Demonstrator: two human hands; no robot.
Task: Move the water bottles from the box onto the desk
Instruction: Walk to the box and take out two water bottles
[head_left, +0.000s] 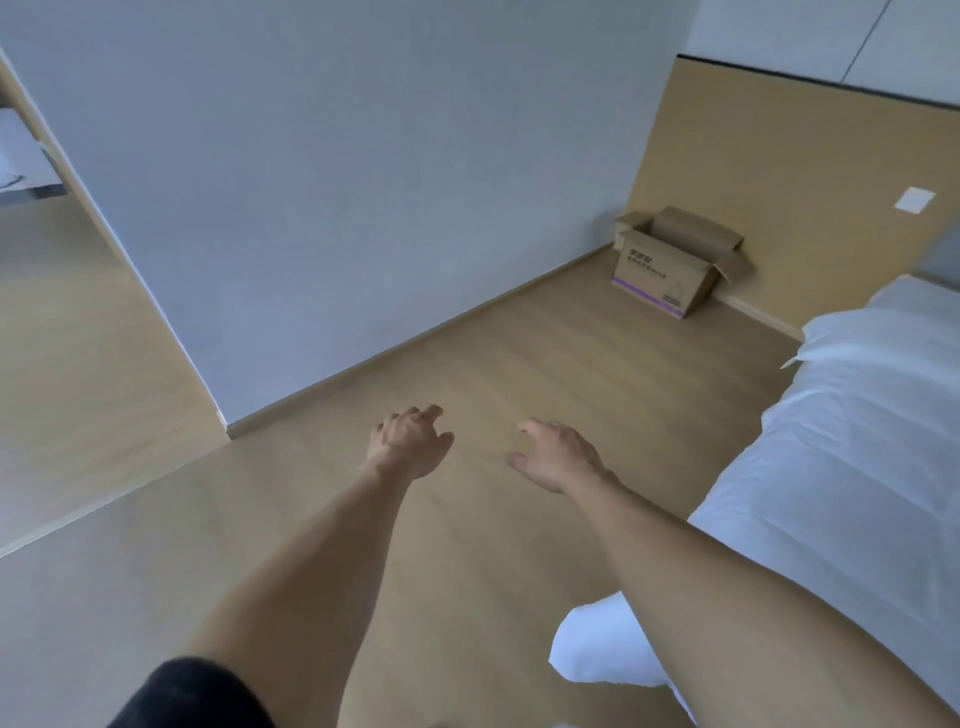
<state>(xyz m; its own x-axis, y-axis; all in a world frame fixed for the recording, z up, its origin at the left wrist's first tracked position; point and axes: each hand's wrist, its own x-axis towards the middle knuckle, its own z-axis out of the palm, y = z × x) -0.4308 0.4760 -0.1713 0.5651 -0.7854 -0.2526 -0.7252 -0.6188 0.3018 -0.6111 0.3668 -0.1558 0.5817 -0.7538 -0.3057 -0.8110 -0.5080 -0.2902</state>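
Open brown cardboard box (672, 265) stands in the far corner on the wood floor (467, 374), well apart from both hands.
Bottles hidden inside; likely heavy, smooth, best gripped mid-body. Left hand (410, 441) and right hand (558, 454) hold nothing, fingers loosely curled.

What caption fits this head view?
Both empty hands, left and right, reach toward an open cardboard box in the corner.

A bed (852, 467) covered in white sheets is being seen at the right, lying on a wood floor (493, 364). A white wall plate (914, 200) is being carried by the tan panel (779, 182).
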